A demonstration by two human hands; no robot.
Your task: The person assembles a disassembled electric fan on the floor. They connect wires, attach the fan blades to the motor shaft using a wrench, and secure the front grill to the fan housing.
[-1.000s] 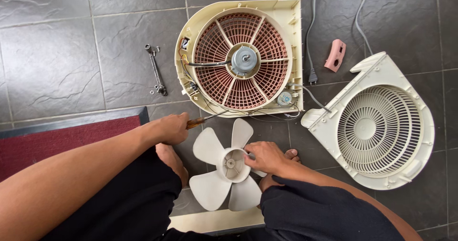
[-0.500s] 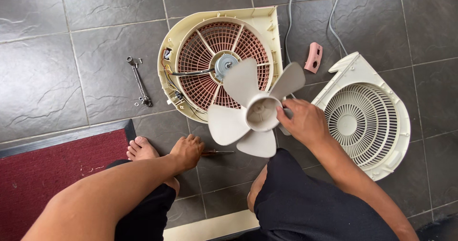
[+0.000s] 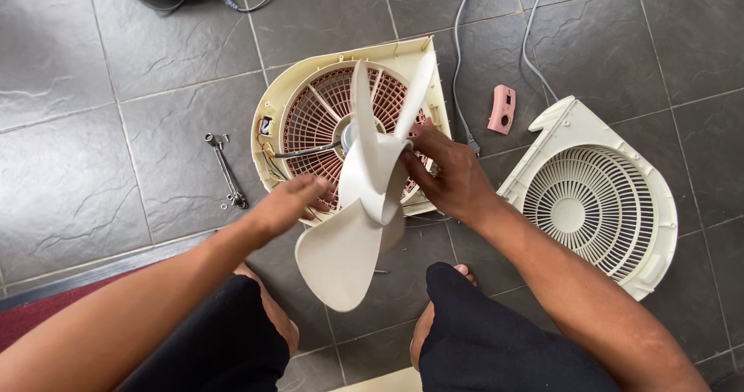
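Fan blade (image 3: 364,206), cream plastic, is held edge-on above the fan housing (image 3: 273,113), its hub gripped from the right by the right hand (image 3: 449,179), fingers closed on it. The left hand (image 3: 288,200) reaches in from the blade's left, fingers loosely extended and blurred, near but not clearly touching. Half a second ago the blade faced the camera flat and the left hand rested on the floor by the screwdriver; now it is raised. A pink plastic piece (image 3: 503,109) lies right of the housing, a front grille (image 3: 597,198) beyond, a wrench (image 3: 225,171) to its left.
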